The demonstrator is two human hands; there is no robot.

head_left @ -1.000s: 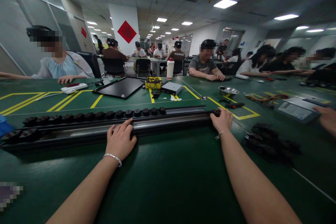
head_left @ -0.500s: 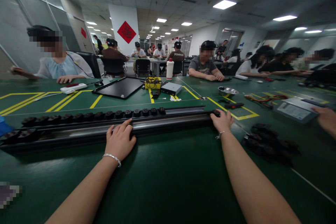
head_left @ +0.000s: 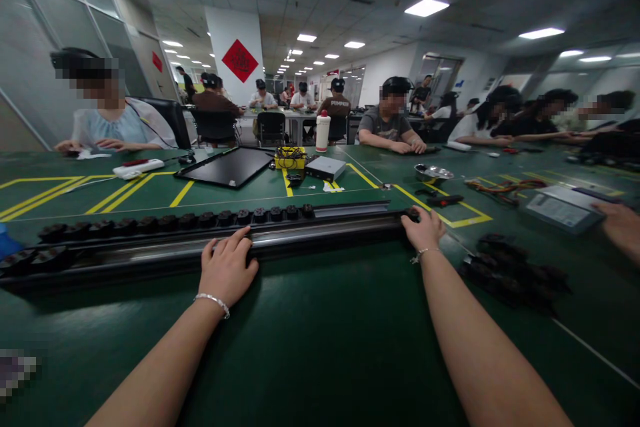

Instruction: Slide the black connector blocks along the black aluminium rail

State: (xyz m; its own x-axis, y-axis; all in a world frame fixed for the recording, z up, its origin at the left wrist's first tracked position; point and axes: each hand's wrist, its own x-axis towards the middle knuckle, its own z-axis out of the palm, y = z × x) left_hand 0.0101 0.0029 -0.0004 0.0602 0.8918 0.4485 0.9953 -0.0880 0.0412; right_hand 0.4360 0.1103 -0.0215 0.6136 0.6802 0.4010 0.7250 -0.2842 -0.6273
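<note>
A long black rail (head_left: 320, 230) lies across the green table (head_left: 310, 340) in front of me. Several small black caps (head_left: 200, 219) sit in a row along the rail's far left part. My left hand (head_left: 227, 270) rests flat on the rail's middle with fingers spread over its near edge. My right hand (head_left: 424, 230) is closed round the rail's right end, where a small black cap (head_left: 413, 214) shows just past the fingertips. A pile of loose black caps (head_left: 510, 270) lies on the table to the right of my right forearm.
Beyond the rail lie a black flat panel (head_left: 227, 167), a yellow box (head_left: 291, 157), a grey box (head_left: 327, 167), a white bottle (head_left: 323, 131) and a metal bowl (head_left: 434, 173). Several seated people work around the table. Another person's hand (head_left: 620, 227) rests at the right edge.
My hands and the rail have stayed put. The person at the far left has drawn an outstretched arm back in toward the body.
</note>
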